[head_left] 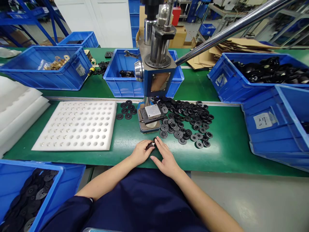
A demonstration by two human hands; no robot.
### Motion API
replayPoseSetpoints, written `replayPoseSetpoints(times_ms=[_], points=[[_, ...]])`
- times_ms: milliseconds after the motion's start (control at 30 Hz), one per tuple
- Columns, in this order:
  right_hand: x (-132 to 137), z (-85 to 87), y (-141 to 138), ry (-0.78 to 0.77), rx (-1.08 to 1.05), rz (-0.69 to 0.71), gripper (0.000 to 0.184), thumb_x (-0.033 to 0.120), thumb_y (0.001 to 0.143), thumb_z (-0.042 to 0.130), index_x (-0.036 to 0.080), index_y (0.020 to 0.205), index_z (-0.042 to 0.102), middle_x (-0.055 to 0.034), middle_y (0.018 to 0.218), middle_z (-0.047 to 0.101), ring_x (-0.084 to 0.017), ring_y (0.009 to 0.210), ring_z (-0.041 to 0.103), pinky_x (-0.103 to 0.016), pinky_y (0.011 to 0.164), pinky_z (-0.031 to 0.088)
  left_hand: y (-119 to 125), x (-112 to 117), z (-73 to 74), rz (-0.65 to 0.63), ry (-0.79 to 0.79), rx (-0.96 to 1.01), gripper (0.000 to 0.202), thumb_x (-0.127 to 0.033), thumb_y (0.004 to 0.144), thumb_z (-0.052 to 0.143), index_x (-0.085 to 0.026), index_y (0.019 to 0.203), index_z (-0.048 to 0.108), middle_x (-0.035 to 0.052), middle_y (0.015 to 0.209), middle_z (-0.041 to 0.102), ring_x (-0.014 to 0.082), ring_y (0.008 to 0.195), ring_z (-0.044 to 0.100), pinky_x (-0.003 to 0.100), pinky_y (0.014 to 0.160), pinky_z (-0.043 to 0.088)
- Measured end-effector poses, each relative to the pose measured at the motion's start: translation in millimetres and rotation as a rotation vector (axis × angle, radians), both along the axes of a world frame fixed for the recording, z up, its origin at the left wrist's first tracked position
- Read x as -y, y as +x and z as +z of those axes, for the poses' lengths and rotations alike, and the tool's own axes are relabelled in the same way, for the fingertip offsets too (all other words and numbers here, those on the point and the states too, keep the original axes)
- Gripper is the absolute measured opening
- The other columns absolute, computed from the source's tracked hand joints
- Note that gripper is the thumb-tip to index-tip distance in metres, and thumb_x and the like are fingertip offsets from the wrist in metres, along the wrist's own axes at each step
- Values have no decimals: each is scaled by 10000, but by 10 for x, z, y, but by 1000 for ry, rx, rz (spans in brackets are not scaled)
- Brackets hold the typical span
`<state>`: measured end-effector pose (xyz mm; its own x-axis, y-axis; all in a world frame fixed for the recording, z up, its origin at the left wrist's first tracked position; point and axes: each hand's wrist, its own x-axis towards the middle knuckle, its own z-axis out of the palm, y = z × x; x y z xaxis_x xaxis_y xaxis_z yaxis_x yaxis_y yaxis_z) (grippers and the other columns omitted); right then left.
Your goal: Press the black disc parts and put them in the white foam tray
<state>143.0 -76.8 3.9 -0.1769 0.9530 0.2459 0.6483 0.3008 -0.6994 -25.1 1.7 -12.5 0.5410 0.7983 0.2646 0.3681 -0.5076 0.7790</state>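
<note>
Just in front of the press, my left hand (141,152) is closed around a small dark cylindrical part (151,145) with a bright metal tip. At the end of that part is a black disc (155,140), seen nearly edge-on and partly covered by fingers. My right hand (166,158) rests its stretched fingertips against the disc's side, its thumb held apart. Behind both hands stands a hand press (158,77) with a metal block (153,111) on its base. A pile of black plastic discs (185,119) lies to the press's right, and several more discs (127,109) lie to its left.
On the left lies a white foam tray (89,129), its left holes filled with small shiny parts. Blue bins (60,80) (120,88) (224,87) line the back; another bin (263,141) stands at right. A disc-filled bin (58,180) sits lower left. The press lever (231,30) reaches up rightward.
</note>
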Motion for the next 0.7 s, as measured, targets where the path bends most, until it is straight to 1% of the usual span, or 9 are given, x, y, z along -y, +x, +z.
replayPoseSetpoints(times_ms=[100,200,300,400,433,500,567,633,700], points=[[20,-38,-35,-27,24,-12,872,344,924,578,276,1584,11,-135,1623,186,-281,1496,238,-545,1156,355,-3,-9,-5,-5,-19,20,225,-269,920,570,-177,1106,656,94,947,716,205,829,666,358,791,555],[36,-74,-63,-50,40,-10,909,361,916,588,269,1583,-23,-141,1626,171,-292,1495,239,-549,1143,369,-8,-20,-15,-9,-29,34,216,-245,916,575,-175,1105,654,94,940,712,206,831,667,362,793,557],[52,-102,-93,-48,49,17,927,381,901,610,256,1585,-2,-151,1608,231,-296,1485,265,-552,1144,361,-9,-24,-27,-6,9,50,183,-232,915,570,-169,1062,660,94,916,709,208,836,665,358,787,555],[64,-84,-114,-27,51,23,914,418,901,605,241,1588,29,-161,1588,282,-299,1474,290,-547,1132,372,-8,-24,-39,8,29,73,164,-226,910,570,-166,1031,662,93,911,713,205,835,662,351,785,548],[60,-61,-110,-9,48,21,881,433,908,589,245,1588,61,-157,1577,310,-297,1463,313,-539,1121,385,-8,-25,-42,16,17,76,162,-231,906,577,-168,1027,664,88,908,715,202,829,660,346,779,545],[23,7,-73,59,39,-10,774,458,922,552,264,1573,179,-139,1538,388,-288,1420,385,-521,1094,415,-11,-31,-50,40,-38,82,167,-253,895,601,-169,1021,669,76,886,717,191,792,654,325,750,533],[-68,84,15,157,43,-113,647,471,928,521,277,1517,334,-123,1486,460,-284,1369,441,-511,1075,426,-17,-42,-57,84,-118,102,189,-278,894,607,-157,1025,670,71,873,718,182,765,645,305,732,515],[-218,136,157,228,86,-286,549,476,930,494,262,1434,456,-125,1453,494,-298,1343,449,-522,1067,412,-23,-59,-62,152,-193,164,213,-304,910,583,-145,1025,667,80,899,724,184,798,644,297,751,500],[-408,137,334,225,170,-468,505,471,932,466,218,1365,524,-151,1445,494,-329,1336,432,-551,1052,389,-28,-79,-59,205,-268,259,244,-339,935,542,-144,1024,659,91,946,729,173,813,631,284,758,490]])
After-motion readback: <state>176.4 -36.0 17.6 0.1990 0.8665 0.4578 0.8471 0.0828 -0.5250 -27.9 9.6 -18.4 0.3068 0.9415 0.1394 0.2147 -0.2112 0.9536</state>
